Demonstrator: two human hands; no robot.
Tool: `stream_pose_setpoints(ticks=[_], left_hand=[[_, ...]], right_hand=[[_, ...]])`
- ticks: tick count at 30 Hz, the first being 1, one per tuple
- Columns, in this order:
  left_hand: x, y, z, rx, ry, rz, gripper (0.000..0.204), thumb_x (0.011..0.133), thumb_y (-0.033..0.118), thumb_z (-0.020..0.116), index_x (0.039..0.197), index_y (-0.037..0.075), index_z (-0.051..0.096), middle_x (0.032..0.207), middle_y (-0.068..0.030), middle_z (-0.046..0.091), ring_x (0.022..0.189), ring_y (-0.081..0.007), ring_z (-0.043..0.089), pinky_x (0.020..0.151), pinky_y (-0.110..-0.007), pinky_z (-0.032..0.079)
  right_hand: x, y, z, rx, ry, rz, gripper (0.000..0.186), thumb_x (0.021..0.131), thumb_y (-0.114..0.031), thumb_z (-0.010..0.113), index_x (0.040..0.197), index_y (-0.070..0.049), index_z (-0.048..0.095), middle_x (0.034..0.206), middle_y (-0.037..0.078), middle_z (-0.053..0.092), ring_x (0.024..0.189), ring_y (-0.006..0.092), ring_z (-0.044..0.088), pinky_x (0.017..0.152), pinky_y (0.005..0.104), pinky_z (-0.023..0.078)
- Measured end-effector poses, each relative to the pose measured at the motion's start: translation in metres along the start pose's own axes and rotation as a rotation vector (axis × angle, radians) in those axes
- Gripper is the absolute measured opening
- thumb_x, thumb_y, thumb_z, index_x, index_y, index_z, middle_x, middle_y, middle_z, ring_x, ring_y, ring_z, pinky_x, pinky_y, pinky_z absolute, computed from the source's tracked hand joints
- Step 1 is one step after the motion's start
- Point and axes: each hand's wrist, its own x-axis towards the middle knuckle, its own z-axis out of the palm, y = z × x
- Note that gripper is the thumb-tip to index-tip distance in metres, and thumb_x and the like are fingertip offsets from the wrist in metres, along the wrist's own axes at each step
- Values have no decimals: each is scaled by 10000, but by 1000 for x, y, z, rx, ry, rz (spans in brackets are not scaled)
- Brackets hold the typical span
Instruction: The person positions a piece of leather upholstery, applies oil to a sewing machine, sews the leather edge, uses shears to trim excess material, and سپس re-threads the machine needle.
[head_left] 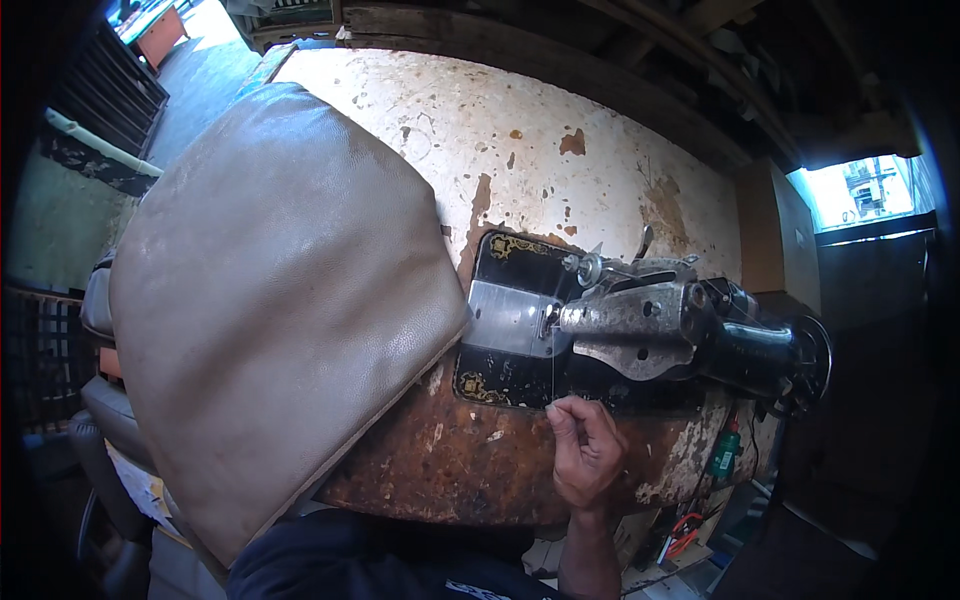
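Observation:
My right hand (588, 455) is closed in a pinch just in front of the sewing machine bed. A thin pale thread (553, 380) runs from the needle area down to its fingertips. The black sewing machine (640, 325) lies along the table, its bed showing gold ornament and a bare metal plate (510, 318). A large grey-brown leatherette piece (290, 300) with a seamed edge spreads over the left side, its right corner touching or very close to the plate. My left hand is not in view; the leatherette may hide it.
The worn table (420, 105) has peeling white paint and a brown front part. A cardboard box (775, 235) stands behind the machine. At the right front are a green bottle (725, 452) and an orange-handled tool (684, 535). Dark padded seats (115, 410) stand at the left.

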Motion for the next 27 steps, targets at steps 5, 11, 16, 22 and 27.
stream_pose_setpoints(ticks=[5,11,16,22,27], left_hand=[[5,1,0,18,-4,12,385,1039,278,582,1336,37,622,1231,-202,681,1138,-354,656,1005,-432,494],[-3,-4,-20,75,14,23,390,1040,281,578,1341,36,618,1238,-206,679,1144,-358,654,1008,-434,493],[-84,24,-68,200,-196,115,394,1042,283,574,1345,36,615,1244,-210,677,1148,-362,653,1010,-436,492],[-178,116,-165,-125,-729,845,295,952,21,632,1237,58,704,1094,-174,687,1081,-353,676,877,-434,562],[-85,145,-190,607,491,886,479,863,52,657,1336,121,682,1544,-167,508,1418,-349,506,1204,-447,401]], right_hand=[[-2,1,-3,34,-14,72,76,940,-60,741,995,-13,720,830,100,700,702,205,666,654,308,526],[-9,-7,0,-32,53,-114,86,942,-50,728,1017,-9,731,886,143,734,755,256,720,672,322,557],[-45,-8,-5,58,99,-146,92,934,-27,716,1019,3,732,880,133,735,735,221,704,673,324,544],[-72,-3,-8,106,93,-204,95,936,-12,694,1023,15,721,897,165,729,786,303,720,702,351,559],[-83,-10,-19,131,81,-200,95,936,-39,684,1002,21,716,931,184,728,853,349,722,739,382,562]])
